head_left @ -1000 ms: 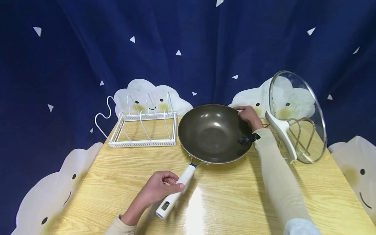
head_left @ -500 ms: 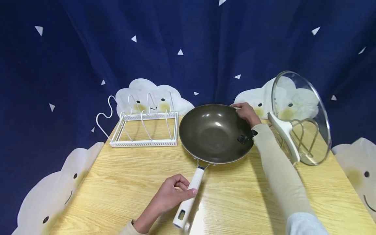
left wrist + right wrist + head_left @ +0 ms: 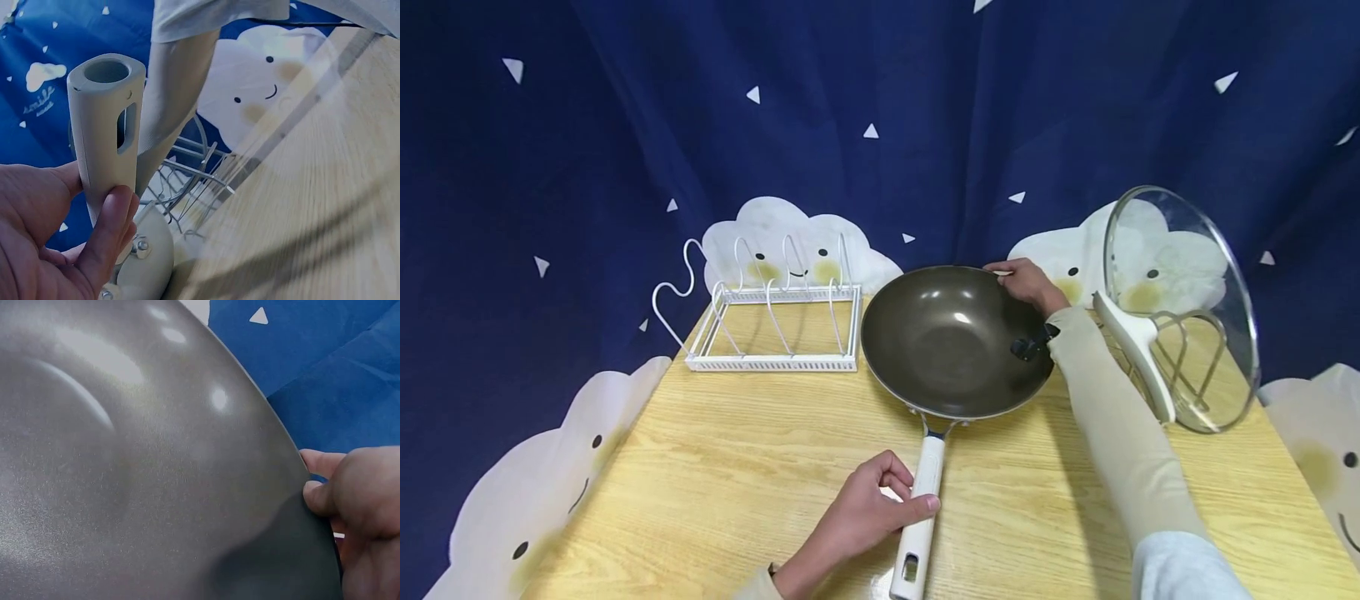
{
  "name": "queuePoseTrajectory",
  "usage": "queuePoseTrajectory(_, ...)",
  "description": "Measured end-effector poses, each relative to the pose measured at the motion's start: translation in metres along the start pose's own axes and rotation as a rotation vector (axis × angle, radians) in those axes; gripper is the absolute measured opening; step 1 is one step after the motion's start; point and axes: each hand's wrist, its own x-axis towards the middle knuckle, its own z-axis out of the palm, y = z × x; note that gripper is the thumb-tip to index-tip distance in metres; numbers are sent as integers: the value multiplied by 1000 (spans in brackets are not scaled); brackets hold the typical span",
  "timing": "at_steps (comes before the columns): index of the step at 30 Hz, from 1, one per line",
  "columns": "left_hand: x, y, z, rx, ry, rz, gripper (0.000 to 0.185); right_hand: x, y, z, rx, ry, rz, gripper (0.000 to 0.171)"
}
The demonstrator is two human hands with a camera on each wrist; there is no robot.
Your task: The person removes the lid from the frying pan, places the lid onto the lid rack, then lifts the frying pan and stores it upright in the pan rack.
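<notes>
A wok (image 3: 951, 350) with a dark inside and a white handle (image 3: 928, 467) occupies the middle of the table, its handle pointing toward me. My left hand (image 3: 868, 510) holds the handle partway along, thumb over the top and fingers on the left side. In the left wrist view the handle's hollow end and hanging slot (image 3: 125, 128) rise above that hand. At the far right edge, my right hand (image 3: 1028, 285) pinches the wok's rim; the right wrist view shows thumb and fingers on either side of it. Whether the wok's base touches the table cannot be seen.
Left of the wok stands a white wire rack (image 3: 775, 364) with upright dividers. On the right, a glass lid (image 3: 1195, 250) with a white handle (image 3: 1138, 342) leans upright in a metal wire rack (image 3: 1206, 358). A dark blue curtain (image 3: 820, 50) hangs behind the table (image 3: 715, 467).
The wok has turned, its handle swinging from lower left to nearly straight toward me, and my left hand has moved right with it. My right hand stays on the rim. The view has shifted slightly.
</notes>
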Motion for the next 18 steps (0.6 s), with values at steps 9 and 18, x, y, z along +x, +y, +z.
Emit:
queuePoseTrajectory(9,0,2,18,-72,-31,3,41,4,-6,3,-102,3,-68,39)
queuePoseTrajectory(18,1,0,23,-122,-60,11,42,11,-8,7,-179,21,-69,41)
